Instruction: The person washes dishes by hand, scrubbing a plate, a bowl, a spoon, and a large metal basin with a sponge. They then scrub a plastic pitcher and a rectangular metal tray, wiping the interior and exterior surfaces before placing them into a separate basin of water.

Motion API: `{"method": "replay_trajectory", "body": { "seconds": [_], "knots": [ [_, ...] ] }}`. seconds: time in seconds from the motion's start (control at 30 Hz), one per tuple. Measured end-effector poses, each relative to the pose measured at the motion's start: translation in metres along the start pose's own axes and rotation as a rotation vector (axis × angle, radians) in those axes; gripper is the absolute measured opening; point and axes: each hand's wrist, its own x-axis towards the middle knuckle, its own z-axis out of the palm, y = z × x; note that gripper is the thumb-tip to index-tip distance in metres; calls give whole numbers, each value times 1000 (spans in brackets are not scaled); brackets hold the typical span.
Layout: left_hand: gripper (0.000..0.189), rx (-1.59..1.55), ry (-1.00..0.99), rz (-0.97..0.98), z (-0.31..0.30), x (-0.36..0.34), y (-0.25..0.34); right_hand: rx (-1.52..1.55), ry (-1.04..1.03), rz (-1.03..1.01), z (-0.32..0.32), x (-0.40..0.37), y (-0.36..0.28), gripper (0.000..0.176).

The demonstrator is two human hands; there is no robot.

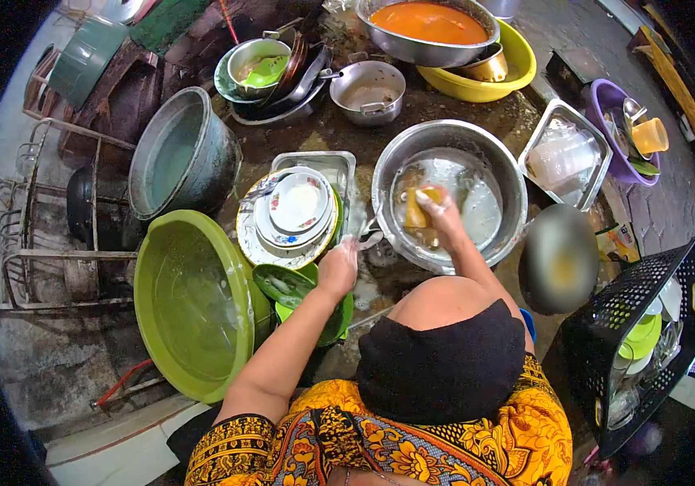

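My right hand point(440, 212) is closed on a yellowish sponge point(416, 212) inside a wide metal basin point(515, 217) with soapy water. Just left of the basin, my left hand point(341, 266) is closed around a metal spoon point(370, 240) whose end points toward the rim; suds cover its fingers. Beyond that hand, white plates point(299, 202) with floral prints are stacked beside a metal tray point(347, 166), with cutlery point(262, 189) on the stack's left side. Soapy green dishes point(283, 283) lie close to my left wrist.
A large green tub point(194, 304) and a grey pot point(173, 154) of water stand left. Cookware point(368, 89) and a metal bowl point(428, 55) of orange liquid sit at the back. To the right are a tray point(564, 158), a purple basin point(599, 121) and a black crate point(635, 340) of dishes.
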Motion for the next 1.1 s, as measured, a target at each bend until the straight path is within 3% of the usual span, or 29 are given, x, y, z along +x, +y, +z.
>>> {"method": "replay_trajectory", "body": {
  "seconds": [0.03,0.07,0.13,0.17,0.27,0.3,0.43,0.47,0.53,0.57,0.6,0.63,0.73,0.77,0.83,0.87,0.9,0.93,0.97,1.0,1.03,1.07,1.1],
  "knots": [
    [20,-5,-3,5,28,2,-17,113,-93,106,7,-2,7,27],
    [20,-278,-39,-21,37,7,-15,194,-152,255,16,-9,8,29],
    [23,-752,-280,-420,37,8,2,251,-291,433,29,-19,15,33],
    [23,-753,-284,-418,32,8,7,228,-372,464,33,-23,20,35],
    [21,-1067,-374,-698,8,11,15,-284,-466,238,14,-26,43,35],
    [21,-1070,-309,-783,3,12,8,-409,-488,196,6,-27,37,37],
    [14,-1184,-26,-744,-11,18,-70,-729,166,-56,-41,-55,-31,49],
    [14,-1364,-8,-792,-7,18,-104,-908,389,-286,-63,-61,-31,51],
    [15,-1551,13,-836,-14,17,-135,-771,610,-281,-104,-73,-36,54],
    [15,-1321,26,-845,-24,18,-134,-831,725,-260,-116,-84,-41,55],
    [27,-1093,37,-845,-29,19,-134,-625,762,-259,-149,-84,-18,55],
    [27,-1099,36,-844,-30,22,-138,-603,805,-261,-159,-92,-18,55],
    [59,-681,32,-865,-37,22,-133,-437,965,-240,-191,-114,-23,44],
    [59,-684,29,-864,-38,19,-131,-294,1002,-250,-199,-121,-31,40],
    [55,-578,25,-774,-41,19,-127,-387,1110,-217,-251,-125,-24,36],
    [49,-502,36,-786,-51,18,-106,-491,1127,-152,-279,-126,-14,37],
    [49,-508,36,-783,-35,17,-129,-595,1141,-89,-296,-125,-10,39],
    [45,-229,127,-593,-6,16,-173,-597,1142,-97,-287,-123,-17,39],
    [41,48,215,-399,12,18,-196,-1102,1219,-306,-266,-120,-27,39],
    [40,-17,102,-514,-12,21,-165,-1612,1245,-523,-238,-115,-36,40],
    [40,-17,98,-512,-28,19,-143,-901,1010,-679,-207,-97,-45,37],
    [43,-41,87,-529,-40,18,-124,-1233,873,-578,-181,-88,-54,35],
    [46,-66,77,-541,-44,20,-115,-1149,680,-583,-156,-71,-51,34]
  ]
}}
